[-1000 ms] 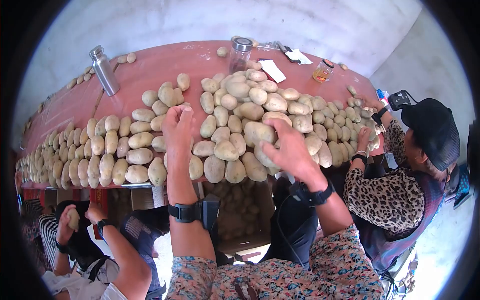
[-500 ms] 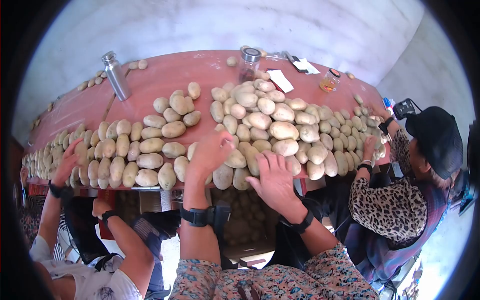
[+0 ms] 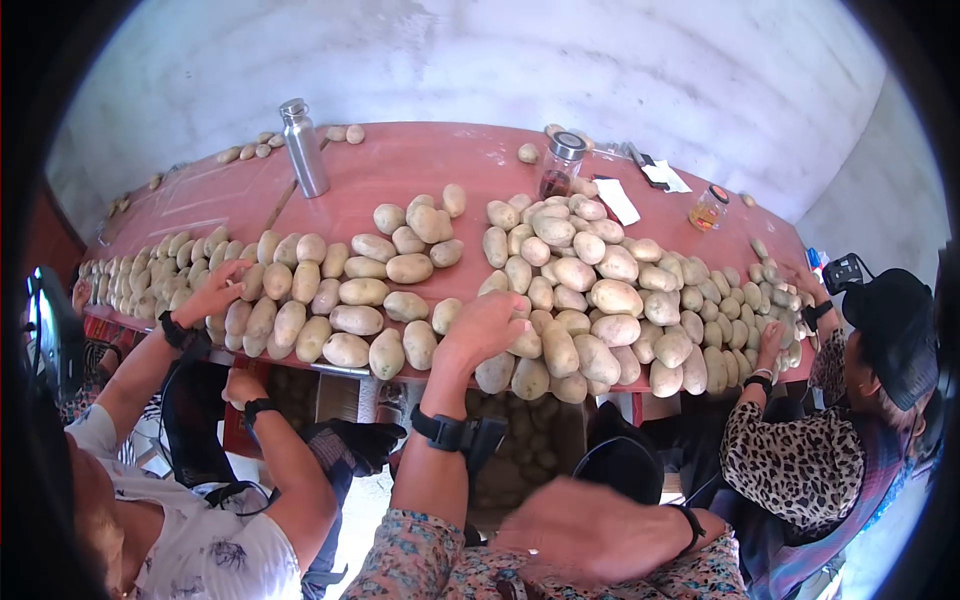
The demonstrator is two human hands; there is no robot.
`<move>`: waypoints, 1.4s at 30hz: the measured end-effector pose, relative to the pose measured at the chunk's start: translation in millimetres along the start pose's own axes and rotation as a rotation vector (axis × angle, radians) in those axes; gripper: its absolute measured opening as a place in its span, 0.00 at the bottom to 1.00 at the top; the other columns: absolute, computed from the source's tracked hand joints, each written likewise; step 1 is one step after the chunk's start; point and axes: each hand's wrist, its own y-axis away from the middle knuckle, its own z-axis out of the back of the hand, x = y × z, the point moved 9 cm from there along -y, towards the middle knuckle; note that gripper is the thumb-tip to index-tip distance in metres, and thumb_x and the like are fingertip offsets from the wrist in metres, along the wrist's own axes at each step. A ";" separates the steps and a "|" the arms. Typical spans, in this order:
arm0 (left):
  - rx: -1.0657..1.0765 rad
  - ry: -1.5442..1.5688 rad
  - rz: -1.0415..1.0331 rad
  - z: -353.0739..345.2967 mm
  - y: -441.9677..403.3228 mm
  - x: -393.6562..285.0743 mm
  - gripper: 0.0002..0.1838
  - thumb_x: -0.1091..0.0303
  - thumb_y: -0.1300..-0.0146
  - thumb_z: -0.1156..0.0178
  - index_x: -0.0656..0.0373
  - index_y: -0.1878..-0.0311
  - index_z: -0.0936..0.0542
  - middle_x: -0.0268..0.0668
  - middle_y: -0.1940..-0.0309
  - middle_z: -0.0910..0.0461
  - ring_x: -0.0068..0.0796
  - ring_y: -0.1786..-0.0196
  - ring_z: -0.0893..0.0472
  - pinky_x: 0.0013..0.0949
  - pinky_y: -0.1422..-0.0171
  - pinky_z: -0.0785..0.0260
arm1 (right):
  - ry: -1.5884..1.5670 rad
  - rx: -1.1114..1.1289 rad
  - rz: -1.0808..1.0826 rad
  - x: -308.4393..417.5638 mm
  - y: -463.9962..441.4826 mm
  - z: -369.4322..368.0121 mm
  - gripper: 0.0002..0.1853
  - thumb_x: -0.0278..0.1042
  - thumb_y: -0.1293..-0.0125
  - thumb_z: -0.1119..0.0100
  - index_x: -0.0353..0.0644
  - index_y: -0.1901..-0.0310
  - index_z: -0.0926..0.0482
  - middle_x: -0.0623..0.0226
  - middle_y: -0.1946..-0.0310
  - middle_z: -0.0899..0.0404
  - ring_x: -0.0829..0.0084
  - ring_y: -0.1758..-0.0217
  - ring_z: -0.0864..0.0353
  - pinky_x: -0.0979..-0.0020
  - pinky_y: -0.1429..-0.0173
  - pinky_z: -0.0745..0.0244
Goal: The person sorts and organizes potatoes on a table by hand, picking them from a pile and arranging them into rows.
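My left hand [image 3: 483, 327] is over the front of the potato pile, its fingers curled inward and touching or just above the potatoes. Whatever may be inside its fingers is hidden. A pale potato [image 3: 560, 349] lies just right of it, and another potato [image 3: 419, 344] to its left. Motion smears my right hand [image 3: 590, 530], which is low in front of my floral shirt, off the table and away from the pile. Its fingers cannot be made out.
On the red table [image 3: 400, 150] stand a steel bottle [image 3: 303, 150], a lidded glass jar [image 3: 563, 165] and a small jar [image 3: 709, 208]. Co-workers' hands reach potatoes at left [image 3: 215, 290] and right [image 3: 770, 350]. More potatoes [image 3: 530, 440] lie below the table edge.
My right hand has drawn back from the pile toward my body. My left hand stays curled by the potatoes. The whole view has shifted, so the table appears farther right and lower.
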 end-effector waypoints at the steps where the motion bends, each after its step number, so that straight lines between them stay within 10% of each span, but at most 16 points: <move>1: -0.012 0.015 -0.017 -2.2 -1.4 2.5 0.18 0.64 0.41 0.39 0.60 0.49 0.22 0.51 0.54 0.20 0.50 0.48 0.22 0.46 0.43 0.31 | -0.198 0.058 0.062 14.2 -4.7 -7.2 0.13 0.36 0.33 0.41 0.39 0.52 0.26 0.65 0.59 0.24 0.67 0.58 0.22 0.66 0.54 0.29; 11: -0.272 0.041 -0.003 23.8 3.2 5.9 0.10 0.67 0.42 0.39 0.62 0.60 0.19 0.47 0.63 0.19 0.46 0.57 0.19 0.43 0.51 0.29 | -1.408 0.308 -0.040 54.9 -53.8 -66.5 0.12 0.36 0.28 0.45 0.36 0.51 0.27 0.64 0.59 0.23 0.71 0.59 0.23 0.68 0.54 0.28; 19: -0.693 -0.112 0.234 88.8 29.1 22.9 0.04 0.71 0.40 0.42 0.61 0.66 0.22 0.47 0.64 0.20 0.50 0.58 0.21 0.49 0.53 0.30 | -1.048 0.233 0.086 -8.2 -43.8 -63.8 0.11 0.38 0.28 0.44 0.38 0.55 0.24 0.68 0.63 0.22 0.77 0.64 0.23 0.74 0.58 0.28; 32: -0.173 -0.851 0.189 46.3 -89.6 67.6 0.14 0.68 0.39 0.43 0.56 0.49 0.24 0.45 0.47 0.25 0.49 0.49 0.22 0.48 0.46 0.27 | -1.251 -0.008 -0.227 -132.0 12.1 -37.3 0.12 0.39 0.27 0.45 0.38 0.53 0.25 0.73 0.61 0.26 0.83 0.60 0.26 0.77 0.55 0.27; 42: -0.269 -1.038 0.132 25.1 -98.7 101.8 0.17 0.65 0.38 0.41 0.52 0.46 0.27 0.45 0.49 0.29 0.49 0.42 0.28 0.52 0.46 0.29 | -1.160 -0.085 -0.220 -151.6 24.1 -19.3 0.12 0.39 0.28 0.45 0.38 0.54 0.25 0.72 0.64 0.26 0.82 0.62 0.27 0.77 0.56 0.28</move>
